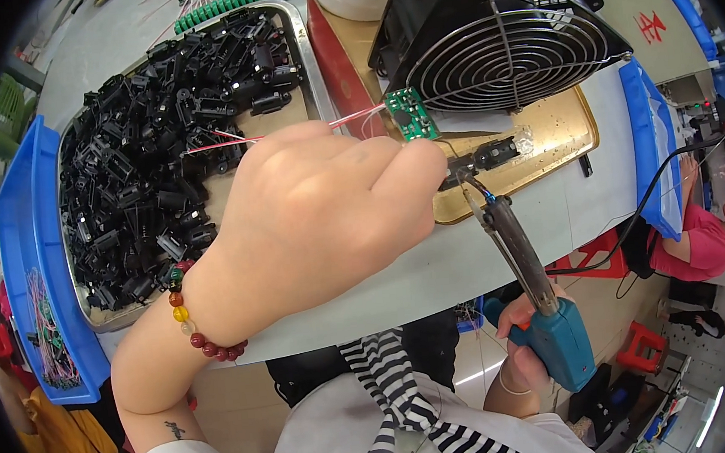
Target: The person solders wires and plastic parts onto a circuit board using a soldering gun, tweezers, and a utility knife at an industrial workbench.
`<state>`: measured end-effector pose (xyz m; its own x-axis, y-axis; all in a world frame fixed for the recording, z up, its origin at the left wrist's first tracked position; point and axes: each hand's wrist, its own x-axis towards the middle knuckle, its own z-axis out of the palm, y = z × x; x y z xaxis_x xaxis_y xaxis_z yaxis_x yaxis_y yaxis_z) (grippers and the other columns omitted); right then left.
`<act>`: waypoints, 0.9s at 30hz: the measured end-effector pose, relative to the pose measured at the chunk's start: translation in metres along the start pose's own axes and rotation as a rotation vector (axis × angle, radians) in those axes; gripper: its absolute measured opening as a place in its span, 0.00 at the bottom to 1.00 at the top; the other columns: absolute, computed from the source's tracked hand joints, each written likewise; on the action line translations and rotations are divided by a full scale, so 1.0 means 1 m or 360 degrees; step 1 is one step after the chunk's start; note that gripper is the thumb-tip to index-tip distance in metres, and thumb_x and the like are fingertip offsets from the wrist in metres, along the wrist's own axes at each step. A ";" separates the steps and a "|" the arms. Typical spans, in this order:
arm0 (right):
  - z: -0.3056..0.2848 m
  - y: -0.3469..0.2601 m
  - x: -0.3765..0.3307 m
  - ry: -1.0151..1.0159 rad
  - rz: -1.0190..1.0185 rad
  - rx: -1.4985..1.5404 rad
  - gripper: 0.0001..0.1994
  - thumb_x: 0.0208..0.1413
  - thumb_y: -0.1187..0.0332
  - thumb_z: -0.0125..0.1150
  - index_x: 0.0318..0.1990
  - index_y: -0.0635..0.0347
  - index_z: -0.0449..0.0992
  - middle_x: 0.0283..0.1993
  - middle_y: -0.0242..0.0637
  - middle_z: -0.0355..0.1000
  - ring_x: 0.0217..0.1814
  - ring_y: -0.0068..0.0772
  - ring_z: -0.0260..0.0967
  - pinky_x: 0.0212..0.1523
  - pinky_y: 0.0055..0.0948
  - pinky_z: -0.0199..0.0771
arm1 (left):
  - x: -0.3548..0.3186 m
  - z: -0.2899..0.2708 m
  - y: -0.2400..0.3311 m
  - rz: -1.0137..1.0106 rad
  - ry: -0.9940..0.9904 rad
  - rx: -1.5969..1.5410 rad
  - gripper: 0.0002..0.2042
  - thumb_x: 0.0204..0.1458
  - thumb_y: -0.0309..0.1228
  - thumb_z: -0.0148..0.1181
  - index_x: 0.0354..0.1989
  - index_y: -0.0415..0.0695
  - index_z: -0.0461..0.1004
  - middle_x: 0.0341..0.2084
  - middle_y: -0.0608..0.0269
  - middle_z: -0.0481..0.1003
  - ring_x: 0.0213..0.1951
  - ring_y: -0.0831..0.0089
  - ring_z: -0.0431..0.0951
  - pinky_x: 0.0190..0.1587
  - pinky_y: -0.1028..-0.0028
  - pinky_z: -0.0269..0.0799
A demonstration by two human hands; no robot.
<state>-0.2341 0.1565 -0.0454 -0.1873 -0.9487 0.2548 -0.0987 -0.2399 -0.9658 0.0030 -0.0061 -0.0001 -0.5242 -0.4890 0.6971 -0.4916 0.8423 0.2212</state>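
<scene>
The left hand (327, 212) hides whatever its fingers pinch just below the green circuit board (410, 114).

A pale panel bearing a red painted mark (649, 27) is seen at upper right, beyond the desk (584, 198) edge.

A small green circuit board (409, 114) trails red and white wires (225, 137). The soldering iron (527, 285) has a teal handle and a dark grey barrel. Left of the board, a silver tray (306, 54) holds black plastic parts (160, 132), beside a blue bin (29, 256). The fan (505, 33) is black with a silver grille; the bracelet (198, 323) has red and yellow beads.
</scene>
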 end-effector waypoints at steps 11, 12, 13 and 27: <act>-0.006 0.008 -0.003 -0.0093 -0.0138 -0.0241 0.22 0.44 0.59 0.66 0.43 0.63 0.71 0.27 0.32 0.75 0.28 0.24 0.58 0.30 0.23 0.60 | -0.002 -0.001 0.002 0.0012 -0.0066 0.0119 0.07 0.36 0.20 0.63 0.22 0.44 0.71 0.12 0.69 0.65 0.14 0.73 0.65 0.18 0.76 0.59; -0.007 0.009 -0.003 -0.0093 -0.0144 -0.0251 0.22 0.44 0.59 0.66 0.43 0.64 0.71 0.27 0.32 0.75 0.28 0.24 0.59 0.31 0.23 0.60 | -0.002 -0.001 0.001 0.0015 -0.0074 0.0128 0.07 0.36 0.20 0.63 0.22 0.44 0.71 0.12 0.69 0.65 0.14 0.73 0.65 0.19 0.76 0.59; -0.008 0.010 -0.004 -0.0093 -0.0144 -0.0253 0.22 0.44 0.59 0.66 0.43 0.64 0.71 0.27 0.32 0.75 0.28 0.24 0.59 0.31 0.23 0.60 | -0.003 -0.001 0.001 0.0015 -0.0073 0.0127 0.07 0.36 0.20 0.63 0.22 0.44 0.71 0.12 0.69 0.65 0.14 0.73 0.65 0.19 0.76 0.59; 0.007 0.002 -0.005 0.0019 0.0058 -0.0024 0.19 0.44 0.62 0.66 0.40 0.65 0.70 0.26 0.36 0.70 0.27 0.25 0.63 0.28 0.21 0.63 | -0.003 -0.001 0.000 0.0015 -0.0092 0.0151 0.07 0.38 0.22 0.64 0.22 0.44 0.70 0.12 0.68 0.64 0.14 0.72 0.65 0.18 0.75 0.59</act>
<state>-0.2267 0.1591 -0.0484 -0.2028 -0.9541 0.2203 -0.1064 -0.2022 -0.9736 0.0052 -0.0038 -0.0016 -0.5669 -0.4957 0.6579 -0.5488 0.8229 0.1472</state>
